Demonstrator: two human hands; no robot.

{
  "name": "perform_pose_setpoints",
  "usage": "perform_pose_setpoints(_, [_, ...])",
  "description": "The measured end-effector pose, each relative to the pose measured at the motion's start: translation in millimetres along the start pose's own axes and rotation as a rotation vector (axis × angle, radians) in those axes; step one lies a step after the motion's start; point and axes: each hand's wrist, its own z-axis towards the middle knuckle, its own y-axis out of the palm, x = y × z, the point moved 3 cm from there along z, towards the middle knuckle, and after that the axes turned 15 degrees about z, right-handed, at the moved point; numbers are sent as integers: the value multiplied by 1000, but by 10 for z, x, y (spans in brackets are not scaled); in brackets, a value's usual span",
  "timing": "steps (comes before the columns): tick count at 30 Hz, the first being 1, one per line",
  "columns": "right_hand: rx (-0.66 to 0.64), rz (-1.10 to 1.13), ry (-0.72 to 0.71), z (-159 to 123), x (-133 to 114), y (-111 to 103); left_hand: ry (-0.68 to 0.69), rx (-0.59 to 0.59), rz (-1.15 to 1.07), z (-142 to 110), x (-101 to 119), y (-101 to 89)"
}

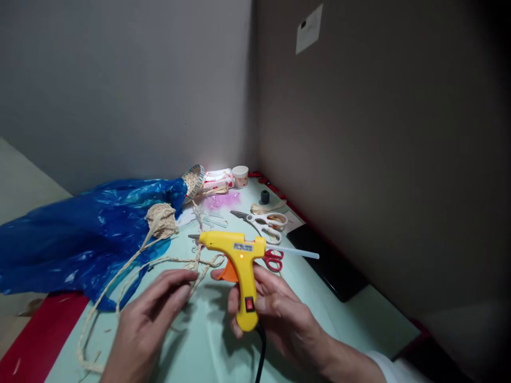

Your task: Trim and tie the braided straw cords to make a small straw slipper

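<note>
My right hand (279,311) is closed round the handle of a yellow hot glue gun (239,260), forefinger on its orange trigger, nozzle pointing left, a clear glue stick (297,252) poking out the back. My left hand (154,319) pinches a strand of beige raffia cord (183,261) between thumb and fingers, just left of the gun. The cord runs up to a raffia ball (162,221) and down to the table's near edge.
A blue plastic bag (80,234) covers the left of the pale green table (207,346). White-handled scissors (263,222), red-handled scissors (273,259), a woven basket lid (194,181), a paper cup (240,176) and a black tablet (327,260) lie behind, near the walls.
</note>
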Motion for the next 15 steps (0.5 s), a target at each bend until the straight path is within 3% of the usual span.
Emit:
perform_pose_setpoints(3, [-104, -9, 15, -7, 79, 8, -179, -193, -537, -128, 186, 250])
perform_pose_setpoints(6, [-228, -55, 37, -33, 159, 14, -215, -350, -797, -204, 342, 442])
perform_pose_setpoints(10, [-304, -116, 61, -81, 196, 28, -228, -307, -900, -227, 392, 495])
perform_pose_setpoints(15, [-200, -351, 87, -152, 74, 7, -191, -219, -916, -244, 426, 444])
